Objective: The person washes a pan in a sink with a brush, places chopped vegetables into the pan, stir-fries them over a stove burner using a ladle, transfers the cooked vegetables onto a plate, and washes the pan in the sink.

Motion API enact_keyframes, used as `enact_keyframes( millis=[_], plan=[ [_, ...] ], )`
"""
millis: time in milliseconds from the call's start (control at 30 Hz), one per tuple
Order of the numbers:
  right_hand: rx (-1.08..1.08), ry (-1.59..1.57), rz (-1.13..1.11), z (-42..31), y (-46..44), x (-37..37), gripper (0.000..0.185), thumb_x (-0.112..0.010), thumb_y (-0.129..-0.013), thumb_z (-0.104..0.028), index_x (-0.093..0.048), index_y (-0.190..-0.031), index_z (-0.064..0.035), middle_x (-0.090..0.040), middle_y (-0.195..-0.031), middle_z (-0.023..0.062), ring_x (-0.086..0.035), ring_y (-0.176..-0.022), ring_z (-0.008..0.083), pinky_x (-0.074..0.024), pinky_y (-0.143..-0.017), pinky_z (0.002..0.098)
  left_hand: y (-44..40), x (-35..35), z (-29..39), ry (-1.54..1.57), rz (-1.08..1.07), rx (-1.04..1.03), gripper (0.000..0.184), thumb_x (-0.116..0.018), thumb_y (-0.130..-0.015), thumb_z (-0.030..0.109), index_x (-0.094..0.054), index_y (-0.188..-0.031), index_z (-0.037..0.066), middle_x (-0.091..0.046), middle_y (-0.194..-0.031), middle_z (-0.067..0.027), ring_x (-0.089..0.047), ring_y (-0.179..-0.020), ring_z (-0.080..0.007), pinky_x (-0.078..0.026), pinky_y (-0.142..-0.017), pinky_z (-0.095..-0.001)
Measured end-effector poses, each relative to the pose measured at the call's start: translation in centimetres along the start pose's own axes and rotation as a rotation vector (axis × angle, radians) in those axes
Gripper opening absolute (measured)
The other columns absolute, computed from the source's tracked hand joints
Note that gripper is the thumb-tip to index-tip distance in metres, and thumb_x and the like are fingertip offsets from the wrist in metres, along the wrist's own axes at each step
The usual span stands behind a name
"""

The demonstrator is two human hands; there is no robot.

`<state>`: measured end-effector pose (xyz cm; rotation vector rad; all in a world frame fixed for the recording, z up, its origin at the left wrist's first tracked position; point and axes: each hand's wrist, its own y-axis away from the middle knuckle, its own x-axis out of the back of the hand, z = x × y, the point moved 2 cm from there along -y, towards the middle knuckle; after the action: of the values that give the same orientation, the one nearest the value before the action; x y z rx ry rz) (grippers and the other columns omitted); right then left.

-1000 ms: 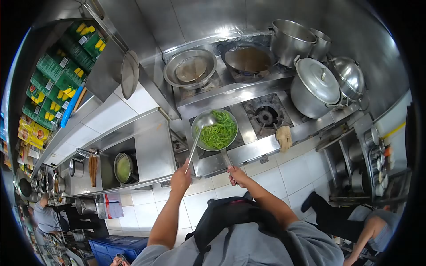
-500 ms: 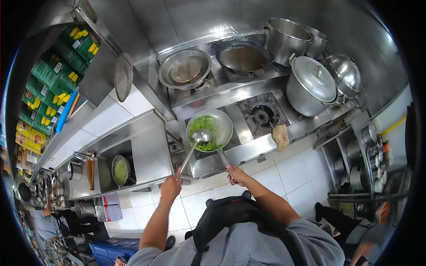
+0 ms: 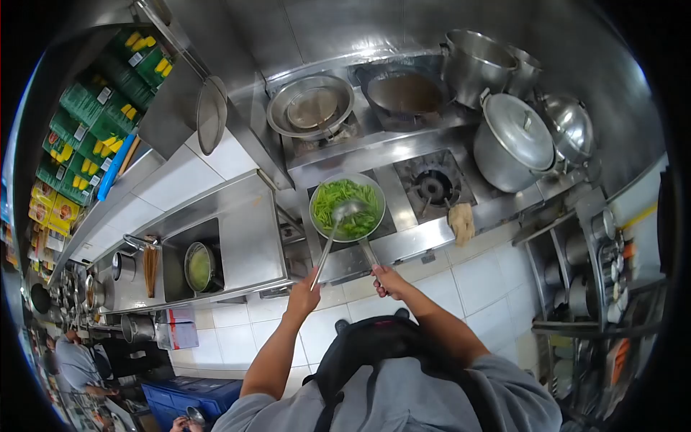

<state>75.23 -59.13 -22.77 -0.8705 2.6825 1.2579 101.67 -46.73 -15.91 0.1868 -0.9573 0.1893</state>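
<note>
Our left grip (image 3: 305, 294) is closed around the ladle (image 3: 350, 209) far down its handle, probably to stay clear of the heat, its bowl among the green vegetables (image 3: 340, 193). They lie in the frying pan (image 3: 381, 209), whose sloping wall seems to contain them. Our right grip (image 3: 389, 282) wraps the pan handle (image 3: 369, 253), likely for steadiness. Beside the burner (image 3: 432, 187), a tan cloth (image 3: 461, 222) hangs over the stove (image 3: 421, 236) edge, presumably within easy reach.

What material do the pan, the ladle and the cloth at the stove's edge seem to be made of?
Pan: metal, perhaps aluminium or steel, judging by its smooth grey sheen.
Ladle: shiny metal, likely stainless steel, given its silvery highlights.
Cloth: probably cotton, matte beige with soft folds.
</note>
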Motion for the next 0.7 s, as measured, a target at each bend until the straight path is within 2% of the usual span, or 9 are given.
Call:
enact_keyframes(
  millis=[133, 167, 233, 300, 367, 400, 567, 633, 700],
  plan=[
    [-0.008, 0.021, -0.004, -0.2, -0.7, 0.4, 0.042, -0.045, -0.104, -0.048, -0.049, -0.11, -0.0067, -0.049, -0.067, 0.0041, -0.045, -0.046, 0.0135, -0.0394, -0.039, 0.0309, 1.2, 5.5, 2.7, -0.187, -0.11, 0.15, 0.06, -0.063, -0.09, 0.018, -0.048, -0.148, 0.021, -0.068, -0.099, -0.0281, -0.067, -0.09, -0.0441, -0.052, -0.078, -0.0516],
    [-0.012, 0.008, -0.02, 0.2, -0.6, 0.3, 0.042, -0.045, -0.104, -0.048, -0.049, -0.11, -0.0068, -0.049, -0.066, 0.0042, -0.045, -0.046, 0.0137, -0.0395, -0.039, 0.031, 0.6, 5.0, 2.9, -0.188, -0.112, 0.155, 0.06, -0.063, -0.09, 0.018, -0.048, -0.148, 0.021, -0.068, -0.099, -0.0281, -0.067, -0.09, -0.0441, -0.052, -0.078, -0.0516],
    [-0.005, -0.009, -0.025, 0.2, -0.4, 0.1, 0.042, -0.045, -0.104, -0.048, -0.049, -0.11, -0.0068, -0.048, -0.065, 0.0041, -0.045, -0.046, 0.0137, -0.0395, -0.039, 0.031, -1.6, 2.4, 2.8, -0.053, 0.119, 0.192, 0.061, -0.062, -0.09, 0.018, -0.046, -0.149, 0.022, -0.068, -0.098, -0.029, -0.067, -0.089, -0.0442, -0.053, -0.077, -0.051],
    [0.013, -0.023, -0.018, 0.4, -0.2, -0.3, 0.042, -0.045, -0.104, -0.048, -0.049, -0.11, -0.0068, -0.048, -0.065, 0.0039, -0.045, -0.046, 0.0137, -0.0395, -0.039, 0.0311, -2.8, -2.7, 0.9, -0.021, 0.128, 0.216, 0.06, -0.062, -0.091, 0.017, -0.046, -0.149, 0.018, -0.067, -0.095, -0.0305, -0.067, -0.091, -0.0461, -0.052, -0.078, -0.0522],
    [0.013, 0.04, 0.019, 0.2, -0.7, 0.0, 0.042, -0.045, -0.104, -0.048, -0.048, -0.11, -0.0066, -0.047, -0.063, 0.0035, -0.044, -0.046, 0.0136, -0.0395, -0.039, 0.0311, -1.7, -5.7, 1.2, 0.084, 0.193, 0.088, 0.06, -0.061, -0.092, 0.016, -0.044, -0.149, 0.012, -0.067, -0.092, -0.0306, -0.066, -0.089, -0.0477, -0.051, -0.077, -0.0554],
    [0.001, 0.053, 0.01, -0.2, -0.3, 0.0, 0.042, -0.044, -0.104, -0.048, -0.048, -0.11, -0.0066, -0.046, -0.062, 0.0031, -0.044, -0.046, 0.0135, -0.0395, -0.039, 0.0313, -0.5, -3.8, 3.3, 0.156, 0.143, 0.093, 0.06, -0.061, -0.092, 0.015, -0.043, -0.148, 0.007, -0.066, -0.095, -0.0322, -0.065, -0.09, -0.0498, -0.05, -0.078, -0.0571],
    [-0.029, 0.053, -0.009, -0.4, 0.0, 0.1, 0.041, -0.045, -0.104, -0.049, -0.047, -0.11, -0.0087, -0.044, -0.07, 0.0026, -0.042, -0.051, 0.0125, -0.0382, -0.043, 0.0296, -4.5, -4.4, 3.3, 0.059, 0.151, 0.261, 0.06, -0.061, -0.092, 0.015, -0.044, -0.149, 0.011, -0.067, -0.098, -0.0313, -0.065, -0.092, -0.0497, -0.051, -0.082, -0.0545],
    [-0.017, 0.041, -0.031, -0.5, 0.1, 0.3, 0.043, -0.045, -0.103, -0.051, -0.047, -0.11, -0.0087, -0.045, -0.071, 0.0025, -0.042, -0.051, 0.0127, -0.0383, -0.042, 0.0298, -6.5, -6.1, 2.5, 0.138, 0.225, 0.009, 0.062, -0.06, -0.092, 0.017, -0.04, -0.151, 0.013, -0.068, -0.095, -0.0273, -0.066, -0.089, -0.047, -0.052, -0.078, -0.0554],
    [-0.03, 0.052, -0.035, -0.7, -0.2, 0.4, 0.044, -0.046, -0.103, -0.052, -0.046, -0.109, -0.0086, -0.044, -0.07, 0.0022, -0.042, -0.05, 0.013, -0.0386, -0.043, 0.0303, -6.0, -4.7, 2.1, 0.062, 0.173, -0.011, 0.061, -0.06, -0.093, 0.019, -0.041, -0.151, 0.018, -0.068, -0.098, -0.0249, -0.067, -0.089, -0.044, -0.053, -0.078, -0.0544]
  ],
)
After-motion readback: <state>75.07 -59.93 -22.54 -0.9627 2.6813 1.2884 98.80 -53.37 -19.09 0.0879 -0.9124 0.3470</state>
